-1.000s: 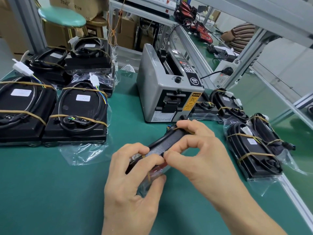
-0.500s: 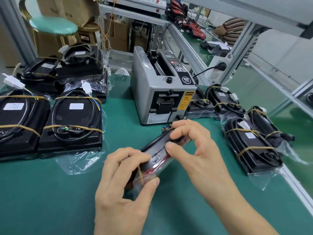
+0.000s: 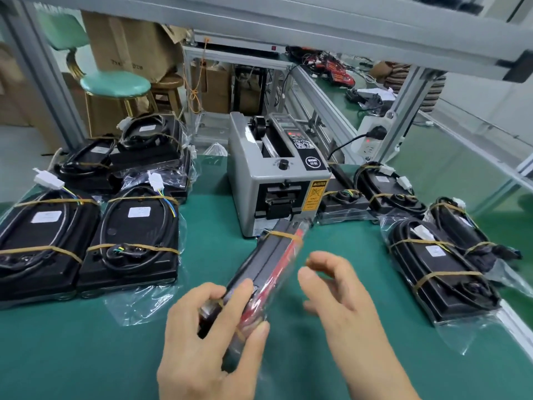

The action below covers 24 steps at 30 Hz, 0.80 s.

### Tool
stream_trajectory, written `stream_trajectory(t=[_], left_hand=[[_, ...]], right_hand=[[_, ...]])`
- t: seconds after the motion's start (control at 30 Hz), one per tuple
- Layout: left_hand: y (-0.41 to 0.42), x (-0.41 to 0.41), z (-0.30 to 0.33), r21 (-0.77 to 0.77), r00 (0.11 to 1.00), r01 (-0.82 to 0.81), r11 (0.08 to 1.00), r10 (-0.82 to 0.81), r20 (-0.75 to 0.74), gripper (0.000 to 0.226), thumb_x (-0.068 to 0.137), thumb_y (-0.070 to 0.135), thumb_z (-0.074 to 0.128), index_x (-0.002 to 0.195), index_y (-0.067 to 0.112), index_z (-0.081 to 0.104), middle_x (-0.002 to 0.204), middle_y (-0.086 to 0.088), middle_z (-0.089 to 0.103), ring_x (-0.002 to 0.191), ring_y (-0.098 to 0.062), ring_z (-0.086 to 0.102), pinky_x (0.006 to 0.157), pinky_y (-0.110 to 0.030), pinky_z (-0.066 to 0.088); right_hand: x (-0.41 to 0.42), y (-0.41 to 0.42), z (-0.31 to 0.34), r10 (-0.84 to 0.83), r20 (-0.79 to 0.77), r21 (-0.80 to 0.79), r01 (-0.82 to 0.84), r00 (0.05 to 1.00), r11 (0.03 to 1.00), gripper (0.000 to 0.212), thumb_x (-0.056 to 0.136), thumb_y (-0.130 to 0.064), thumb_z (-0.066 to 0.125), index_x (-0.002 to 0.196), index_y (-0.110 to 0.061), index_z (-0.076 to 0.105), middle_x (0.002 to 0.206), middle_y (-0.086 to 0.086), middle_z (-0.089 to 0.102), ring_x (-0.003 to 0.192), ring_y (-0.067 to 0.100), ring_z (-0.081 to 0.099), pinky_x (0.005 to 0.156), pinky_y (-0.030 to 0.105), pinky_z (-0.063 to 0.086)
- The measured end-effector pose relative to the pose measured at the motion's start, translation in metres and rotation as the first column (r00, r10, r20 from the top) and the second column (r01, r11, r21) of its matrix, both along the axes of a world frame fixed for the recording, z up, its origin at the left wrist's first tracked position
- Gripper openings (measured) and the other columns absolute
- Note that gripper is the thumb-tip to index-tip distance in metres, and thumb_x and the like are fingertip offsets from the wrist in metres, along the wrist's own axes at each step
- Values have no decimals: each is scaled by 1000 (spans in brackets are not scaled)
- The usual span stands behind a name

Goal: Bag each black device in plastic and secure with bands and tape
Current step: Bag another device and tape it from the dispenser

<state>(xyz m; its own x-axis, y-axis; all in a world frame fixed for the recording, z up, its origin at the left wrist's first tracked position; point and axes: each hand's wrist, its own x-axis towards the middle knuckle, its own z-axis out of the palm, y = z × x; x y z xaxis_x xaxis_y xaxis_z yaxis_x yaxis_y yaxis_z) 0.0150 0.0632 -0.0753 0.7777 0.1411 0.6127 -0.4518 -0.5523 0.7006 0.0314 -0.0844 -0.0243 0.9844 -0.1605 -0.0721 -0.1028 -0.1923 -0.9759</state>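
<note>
Green matting covers the bench [image 3: 86,356]. In the head view, the left hand [image 3: 207,336] grips the near end of a bagged device [image 3: 268,267], thumb on the right edge and fingers curled over the left. The device stands on its edge in clear plastic, black with a red side, and it is tilted so its far end points at the tape dispenser [image 3: 277,180]. A tan band [image 3: 284,234] wraps that far end; a second band crosses near the thumb. The right hand [image 3: 343,295] is just beside the device, apart from it, with fingers loosely bent and holding nothing; it is blurred.

The dispenser is a grey box at the middle of the bench, with a black knob on top and a yellow warning label on its front.

To the left, finished devices [image 3: 132,241] lie flat in bags, each with a coiled cable under two bands, and more are stacked behind them. To the right, another group [image 3: 438,269] lies bagged and banded near the bench edge.

Behind the bench stand a green stool [image 3: 115,85] and cardboard boxes [image 3: 129,39].
</note>
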Motion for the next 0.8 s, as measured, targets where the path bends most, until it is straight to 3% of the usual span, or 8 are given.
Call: stream_trajectory(t=[0.13,0.2,0.27,0.33,0.47,0.57,0.7,0.8], left_hand=[[-48,-13,5,-37,893,120,992,-124,-432,61,88,45,58,140,13,50,117,1,62,95,-34,62,81,-24,50],[-68,-15,-2,-31,922,73,997,-79,-379,56,104,34,30,142,-7,25,118,-22,58,87,-34,63,73,-38,57],[-36,-18,16,105,928,111,988,-65,-368,46,101,41,28,119,6,52,96,-21,63,72,-30,53,70,-34,53],[-18,-9,44,-79,993,66,995,-73,-96,19,86,34,52,96,25,65,87,1,64,69,-10,53,67,-13,46],[39,21,49,-231,961,73,970,-130,-245,44,66,31,78,108,39,66,114,10,64,107,-7,59,90,-19,45],[49,33,45,-574,813,165,802,-440,-382,51,45,16,92,93,26,76,93,2,75,84,-7,68,72,-12,49],[51,36,39,-623,798,181,761,-484,-359,36,57,20,82,92,27,78,91,-1,76,81,-4,68,72,-9,48],[57,39,33,-666,767,192,721,-533,-356,39,56,16,84,94,24,79,96,-6,76,90,-9,69,80,-12,50]], right_hand=[[3,-4,8,363,-172,-41,-375,916,926,55,58,-66,69,107,-44,59,100,-16,72,89,2,68,86,33,53],[21,-19,18,446,-191,-58,-463,875,884,51,61,-46,80,107,-32,64,91,-9,74,79,5,68,82,29,53],[36,-26,29,561,-190,-111,-585,806,803,39,70,-22,81,107,-17,69,91,-1,73,79,8,63,82,30,51],[46,-22,38,655,-180,-287,-676,734,678,33,76,-19,79,107,-16,68,98,4,72,84,15,64,88,37,51],[66,-24,48,709,-180,-411,-707,681,575,40,76,-22,80,113,-26,67,102,-4,72,95,16,66,90,32,51],[78,-27,49,712,-209,-464,-709,670,531,48,74,-16,83,118,-26,66,110,-12,71,104,5,64,97,25,46],[83,-30,49,710,-261,-511,-718,654,473,51,76,-16,80,121,-33,64,115,-24,66,107,-9,57,88,5,41],[79,-24,45,712,-178,-717,-585,679,379,53,75,-29,73,127,-35,60,123,-23,59,116,-5,48,106,23,33]])
